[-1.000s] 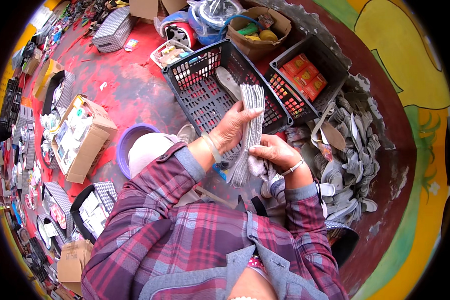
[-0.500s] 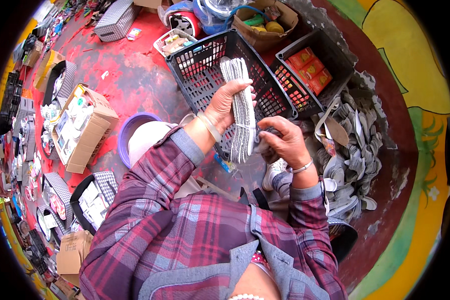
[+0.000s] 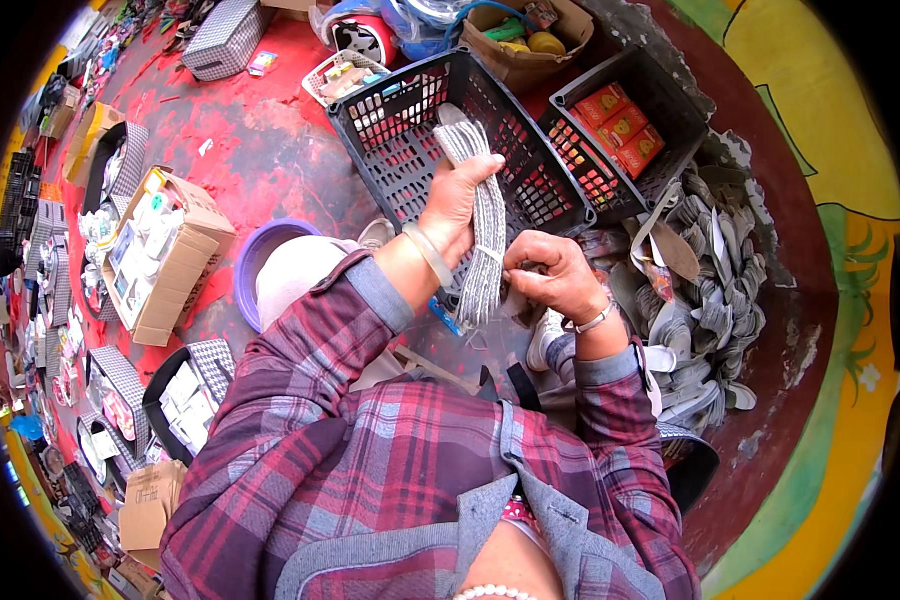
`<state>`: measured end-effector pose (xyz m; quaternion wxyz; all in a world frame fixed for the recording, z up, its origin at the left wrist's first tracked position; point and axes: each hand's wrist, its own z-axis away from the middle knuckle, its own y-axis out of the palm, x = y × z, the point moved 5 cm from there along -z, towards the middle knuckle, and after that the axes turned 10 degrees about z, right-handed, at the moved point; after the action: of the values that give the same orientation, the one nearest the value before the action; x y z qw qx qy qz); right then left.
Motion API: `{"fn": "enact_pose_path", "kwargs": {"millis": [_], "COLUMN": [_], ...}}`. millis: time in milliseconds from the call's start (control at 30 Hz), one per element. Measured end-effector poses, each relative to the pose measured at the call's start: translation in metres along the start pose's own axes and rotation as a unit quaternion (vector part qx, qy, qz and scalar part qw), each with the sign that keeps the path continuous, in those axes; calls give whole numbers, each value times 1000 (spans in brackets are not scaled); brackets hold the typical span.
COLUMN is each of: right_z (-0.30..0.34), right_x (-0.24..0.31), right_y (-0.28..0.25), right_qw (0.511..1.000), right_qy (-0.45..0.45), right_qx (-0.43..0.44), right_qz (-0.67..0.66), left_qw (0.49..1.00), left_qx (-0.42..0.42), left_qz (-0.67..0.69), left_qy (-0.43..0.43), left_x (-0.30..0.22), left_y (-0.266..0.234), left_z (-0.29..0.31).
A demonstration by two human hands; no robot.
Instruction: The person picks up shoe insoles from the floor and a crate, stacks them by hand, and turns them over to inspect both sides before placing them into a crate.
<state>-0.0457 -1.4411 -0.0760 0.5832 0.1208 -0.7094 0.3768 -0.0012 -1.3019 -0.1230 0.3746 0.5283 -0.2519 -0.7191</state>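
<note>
My left hand [image 3: 457, 203] grips a thick stack of grey shoe insoles [image 3: 482, 228], held upright over the near edge of a black plastic crate [image 3: 400, 120]. My right hand [image 3: 550, 277] pinches the lower end of the same stack, where a band wraps it. One loose grey insole lies inside the crate behind the stack. Both sleeves are red plaid.
A second black crate [image 3: 660, 90] holds orange boxes [image 3: 618, 127]. A heap of grey insoles [image 3: 705, 290] lies at the right by the wall. At the left are a purple basin [image 3: 255, 255], a cardboard box of packets [image 3: 160, 250] and several baskets on the red floor.
The stack of insoles has stayed in both hands and been turned upright, nearer the black crate. My right hand has shifted to its lower end.
</note>
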Motion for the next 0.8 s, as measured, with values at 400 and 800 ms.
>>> {"fn": "enact_pose_path", "kwargs": {"millis": [400, 800], "right_z": [-3, -8], "right_x": [18, 13], "right_y": [8, 17], "right_qw": [943, 965], "right_qy": [20, -5], "right_qx": [-176, -51], "right_qz": [282, 257], "left_qw": [973, 980], "left_qx": [-55, -41], "left_qz": [-21, -55], "left_qy": [224, 187], "left_x": [-20, -4], "left_y": [-2, 1], "left_z": [-5, -2]}}
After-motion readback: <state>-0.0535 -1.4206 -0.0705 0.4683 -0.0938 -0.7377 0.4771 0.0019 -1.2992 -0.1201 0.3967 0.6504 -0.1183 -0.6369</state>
